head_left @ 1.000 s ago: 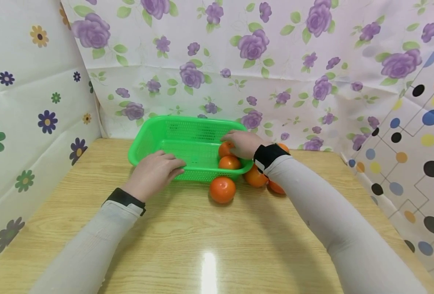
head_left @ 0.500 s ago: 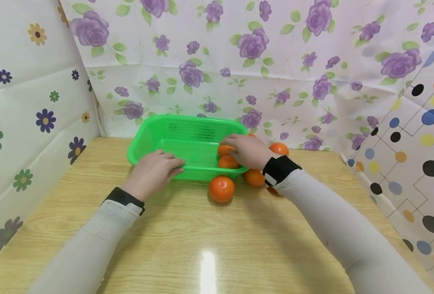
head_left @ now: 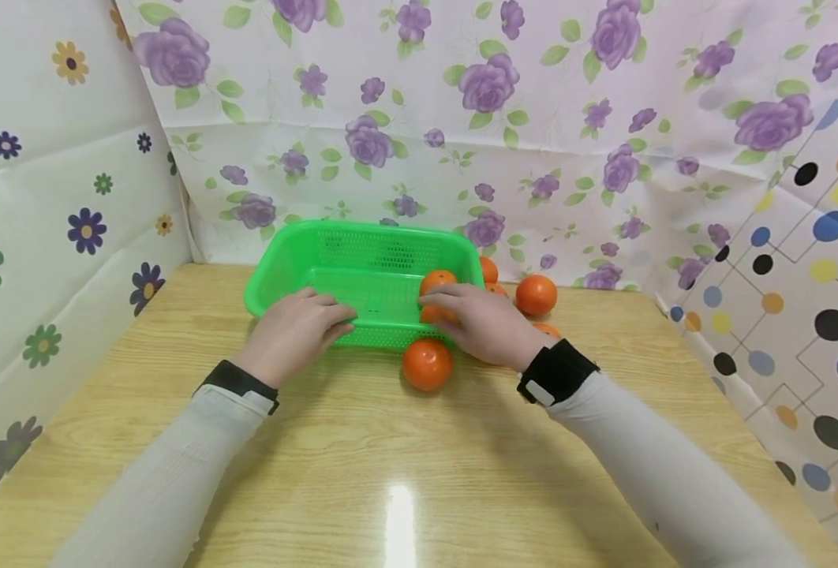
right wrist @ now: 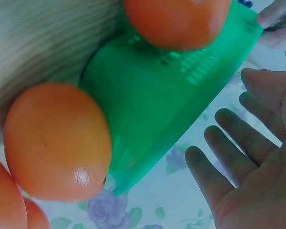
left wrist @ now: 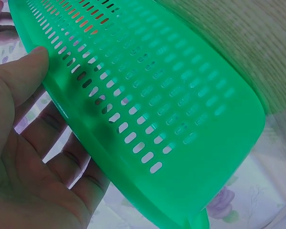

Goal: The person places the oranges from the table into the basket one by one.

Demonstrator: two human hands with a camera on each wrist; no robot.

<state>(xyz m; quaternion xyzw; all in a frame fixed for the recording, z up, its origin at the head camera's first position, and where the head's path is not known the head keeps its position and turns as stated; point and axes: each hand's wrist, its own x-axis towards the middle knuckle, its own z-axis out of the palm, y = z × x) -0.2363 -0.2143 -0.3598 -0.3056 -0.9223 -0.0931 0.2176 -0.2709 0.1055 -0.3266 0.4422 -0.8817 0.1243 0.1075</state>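
In the head view my left hand (head_left: 298, 330) grips the near rim of a green plastic basket (head_left: 362, 334). The left wrist view shows the thumb outside that rim and the fingers reaching over to the other side. My right hand (head_left: 493, 325) hovers over the basket's near right corner, its fingers spread and holding nothing in the right wrist view. Two oranges lie inside at the right end: a rear orange (head_left: 439, 280) and a front orange (head_left: 433, 314), partly covered by the right fingers. Another orange (head_left: 428, 364) sits on the table just before the basket.
Right of the basket are several more oranges, among them one by the wall (head_left: 488, 270) and one farther right (head_left: 536, 295); others are partly hidden by my right hand. The wooden table (head_left: 362, 457) meets a flowered back wall (head_left: 405, 142) and patterned side walls.
My right hand has drawn back from inside the basket's right end toward its near right corner, uncovering the rear orange and those beyond the basket. The left hand stays on the rim.
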